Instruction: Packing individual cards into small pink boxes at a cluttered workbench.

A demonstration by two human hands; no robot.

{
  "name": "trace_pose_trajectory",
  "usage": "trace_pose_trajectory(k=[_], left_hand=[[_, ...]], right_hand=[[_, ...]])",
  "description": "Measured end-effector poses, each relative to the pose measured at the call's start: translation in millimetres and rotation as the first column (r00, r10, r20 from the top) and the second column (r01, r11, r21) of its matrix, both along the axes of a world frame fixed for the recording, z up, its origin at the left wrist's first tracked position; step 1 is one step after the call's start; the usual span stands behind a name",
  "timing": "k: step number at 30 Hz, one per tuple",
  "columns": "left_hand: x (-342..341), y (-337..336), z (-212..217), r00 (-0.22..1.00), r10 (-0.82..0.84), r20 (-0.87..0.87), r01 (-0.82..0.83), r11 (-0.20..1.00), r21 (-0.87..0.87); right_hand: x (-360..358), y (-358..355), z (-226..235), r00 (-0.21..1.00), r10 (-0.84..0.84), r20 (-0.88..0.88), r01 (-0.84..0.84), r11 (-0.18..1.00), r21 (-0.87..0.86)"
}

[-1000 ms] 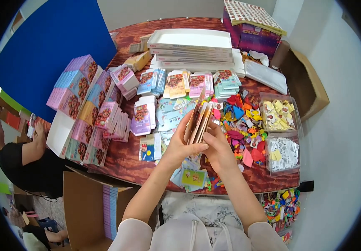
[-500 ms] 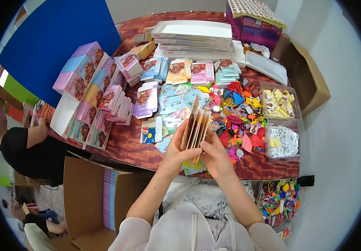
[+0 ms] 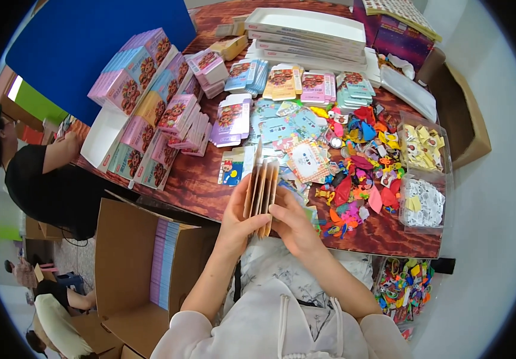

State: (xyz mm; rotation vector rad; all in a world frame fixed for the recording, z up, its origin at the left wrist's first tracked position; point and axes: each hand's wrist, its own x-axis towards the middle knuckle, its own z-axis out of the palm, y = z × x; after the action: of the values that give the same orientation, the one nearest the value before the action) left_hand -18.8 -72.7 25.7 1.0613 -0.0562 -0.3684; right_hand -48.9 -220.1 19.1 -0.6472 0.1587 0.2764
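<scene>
Upright between my two hands is a small bundle of thin card cartons (image 3: 261, 190), seen mostly edge-on, with narrow gaps between them. My left hand (image 3: 236, 214) grips the bundle from the left, its thumb across the front. On the other side my right hand (image 3: 292, 222) closes on the bundle's right edge with thumb and fingers. Just beyond lie scattered blue printed cards (image 3: 288, 127) and a square white-and-orange card (image 3: 307, 160). Beside my right hand spreads a heap of colourful small plastic toys (image 3: 359, 173). The cartons' printed faces are mostly hidden.
Stacked printed boxes (image 3: 150, 113) fill the table's left side; flat carton piles (image 3: 282, 82) and white trays (image 3: 306, 27) stand behind. Clear tubs (image 3: 423, 203) hold paper pieces at right. A cardboard box (image 3: 132, 269) stands below left, near a seated person (image 3: 42, 161).
My view has shifted, so the table sits farther right and higher. My hands and the bundle are nearer the table's front edge, uncovering the square card. The grip stays similar.
</scene>
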Motion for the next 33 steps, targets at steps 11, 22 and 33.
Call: trace_pose_trajectory(k=[11,22,33], left_hand=[[8.9,34.9,-17.0,0.993,0.111,0.024,-0.113,0.989,0.09],[27.2,47.0,-29.4,0.838,-0.176,0.517,-0.398,0.451,0.798],[31.6,58.7,-44.5,0.66,-0.376,0.651,-0.533,0.376,0.758]], right_hand=[[21.8,38.2,-16.6,0.997,0.078,-0.027,-0.078,0.997,-0.001],[24.3,45.4,-25.9,0.998,-0.041,-0.048,0.034,0.991,-0.132],[17.3,16.5,-8.0,0.986,0.097,-0.137,-0.165,0.712,-0.683]])
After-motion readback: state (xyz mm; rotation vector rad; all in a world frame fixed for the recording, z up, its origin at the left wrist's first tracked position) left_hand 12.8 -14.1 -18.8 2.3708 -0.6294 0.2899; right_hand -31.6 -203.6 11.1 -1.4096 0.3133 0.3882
